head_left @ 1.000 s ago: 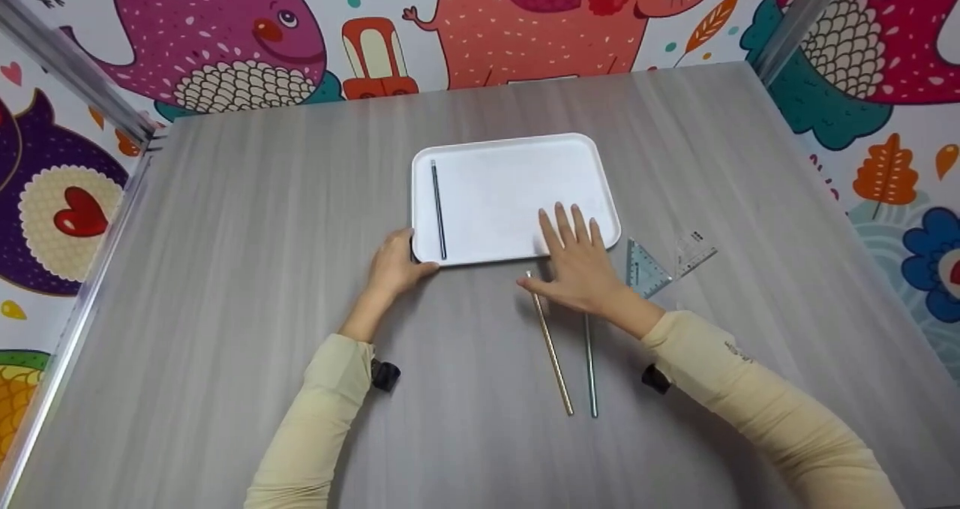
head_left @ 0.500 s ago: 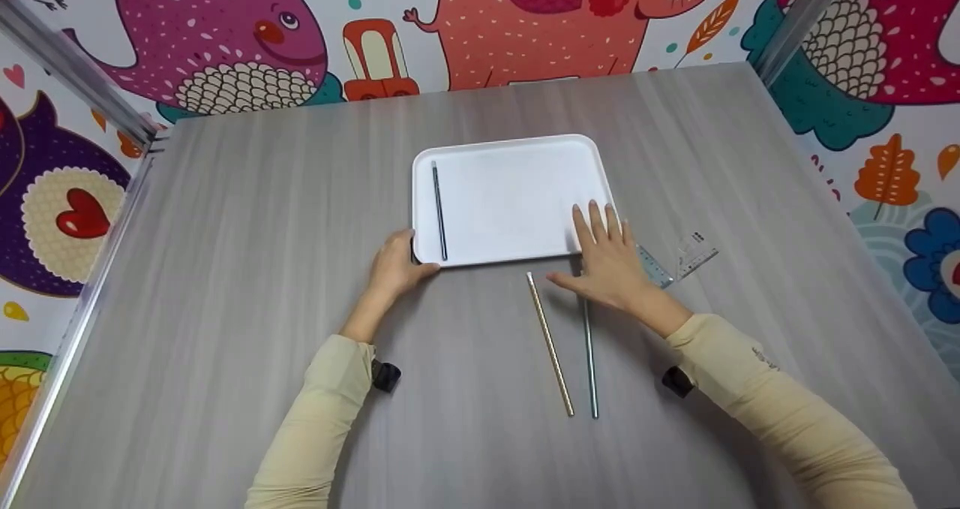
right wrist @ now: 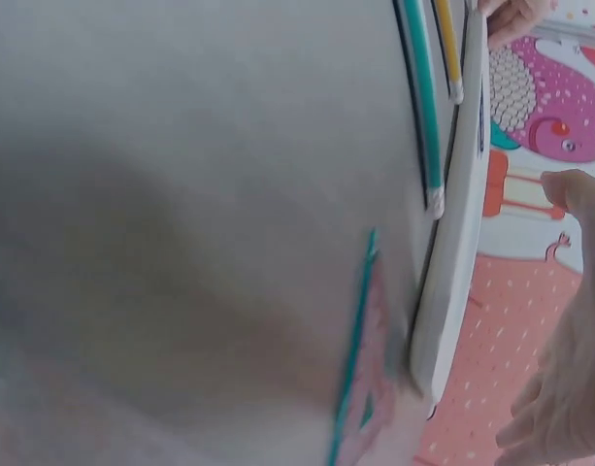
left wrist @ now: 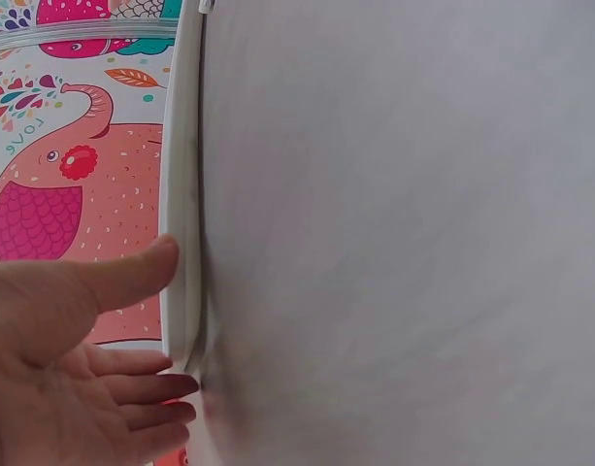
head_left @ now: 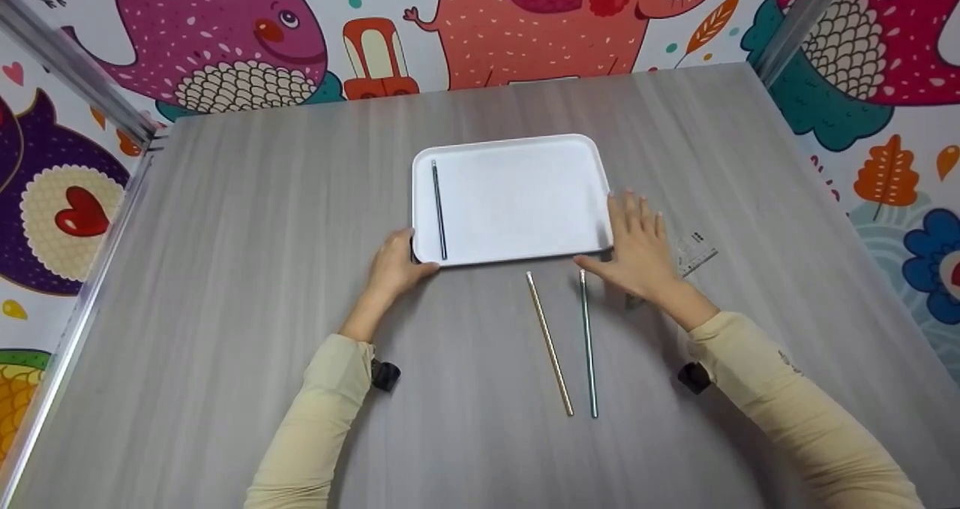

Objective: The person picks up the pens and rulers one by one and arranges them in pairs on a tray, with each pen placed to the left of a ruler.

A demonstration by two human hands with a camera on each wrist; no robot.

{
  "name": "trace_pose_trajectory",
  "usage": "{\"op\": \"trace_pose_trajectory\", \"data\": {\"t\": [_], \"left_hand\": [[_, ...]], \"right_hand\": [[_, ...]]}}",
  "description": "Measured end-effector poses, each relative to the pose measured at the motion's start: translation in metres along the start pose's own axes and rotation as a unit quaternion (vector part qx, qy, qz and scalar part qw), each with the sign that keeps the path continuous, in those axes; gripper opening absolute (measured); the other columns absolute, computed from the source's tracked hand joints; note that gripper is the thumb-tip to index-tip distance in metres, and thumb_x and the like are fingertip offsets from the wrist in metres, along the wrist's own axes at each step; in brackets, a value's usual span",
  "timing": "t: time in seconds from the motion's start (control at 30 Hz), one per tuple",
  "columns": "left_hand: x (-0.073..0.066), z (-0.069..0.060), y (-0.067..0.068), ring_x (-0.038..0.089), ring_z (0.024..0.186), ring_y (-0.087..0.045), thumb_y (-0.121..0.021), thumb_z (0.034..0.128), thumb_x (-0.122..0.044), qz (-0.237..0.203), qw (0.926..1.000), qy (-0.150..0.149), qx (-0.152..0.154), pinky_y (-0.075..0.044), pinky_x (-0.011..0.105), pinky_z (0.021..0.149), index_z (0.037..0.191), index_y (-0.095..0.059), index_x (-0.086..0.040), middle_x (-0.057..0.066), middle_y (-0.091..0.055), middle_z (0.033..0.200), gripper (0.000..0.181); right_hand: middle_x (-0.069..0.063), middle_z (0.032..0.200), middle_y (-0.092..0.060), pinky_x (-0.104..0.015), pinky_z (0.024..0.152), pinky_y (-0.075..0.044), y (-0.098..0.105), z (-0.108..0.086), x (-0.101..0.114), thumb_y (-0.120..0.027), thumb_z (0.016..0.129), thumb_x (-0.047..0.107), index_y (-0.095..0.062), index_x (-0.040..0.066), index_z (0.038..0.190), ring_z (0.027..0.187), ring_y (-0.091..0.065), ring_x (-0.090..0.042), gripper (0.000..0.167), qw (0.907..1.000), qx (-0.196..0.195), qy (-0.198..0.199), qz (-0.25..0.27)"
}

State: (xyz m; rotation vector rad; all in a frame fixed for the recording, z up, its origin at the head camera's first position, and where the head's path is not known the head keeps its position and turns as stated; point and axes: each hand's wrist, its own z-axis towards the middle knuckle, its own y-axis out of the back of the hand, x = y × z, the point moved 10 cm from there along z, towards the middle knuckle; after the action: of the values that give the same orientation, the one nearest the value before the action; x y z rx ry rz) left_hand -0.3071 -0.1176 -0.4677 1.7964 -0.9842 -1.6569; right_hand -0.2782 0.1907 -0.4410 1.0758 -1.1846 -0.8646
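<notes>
A white tray (head_left: 510,259) lies on the table with a dark pencil (head_left: 439,210) along its left side. My left hand (head_left: 391,265) holds the tray's near left corner, thumb at the front rim and fingers along the left side. Just by the right rim is my right hand (head_left: 641,250), fingers straight and thumb spread towards the near right corner; whether it touches the rim I cannot tell. A gold pencil (head_left: 551,344) and a green pencil (head_left: 589,344) lie in front of the tray. In the right wrist view, a set square (right wrist: 360,388) lies near the tray's corner.
Right of my right hand, a clear set square (head_left: 696,252) lies partly hidden on the grey wood-look table (head_left: 262,194). Walls with cartoon animals (head_left: 540,28) stand behind and at both sides. A metal post (head_left: 79,55) rises at the left.
My right hand has moved right, from over the tray's near right part to beside its right rim. It uncovers the green pencil's top end and covers most of one set square. My left hand stays put.
</notes>
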Motion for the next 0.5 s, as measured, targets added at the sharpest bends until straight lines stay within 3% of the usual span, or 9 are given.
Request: {"op": "trace_pose_trajectory", "data": {"t": [0.5], "left_hand": [[-0.001, 0.000, 0.001, 0.037, 0.116, -0.045, -0.074, 0.0744, -0.015, 0.010, 0.9999, -0.005, -0.004, -0.035, 0.044, 0.099, 0.123, -0.048, 0.008, 0.026, -0.050, 0.124, 0.060]], "right_hand": [[-0.036, 0.143, -0.010, -0.066, 0.101, -0.008, 0.001, -0.013, -0.060, -0.056, 0.075, 0.062, -0.011, -0.006, 0.142, 0.128, -0.010, -0.054, 0.105, 0.9989, 0.003, -0.047, 0.000]]}}
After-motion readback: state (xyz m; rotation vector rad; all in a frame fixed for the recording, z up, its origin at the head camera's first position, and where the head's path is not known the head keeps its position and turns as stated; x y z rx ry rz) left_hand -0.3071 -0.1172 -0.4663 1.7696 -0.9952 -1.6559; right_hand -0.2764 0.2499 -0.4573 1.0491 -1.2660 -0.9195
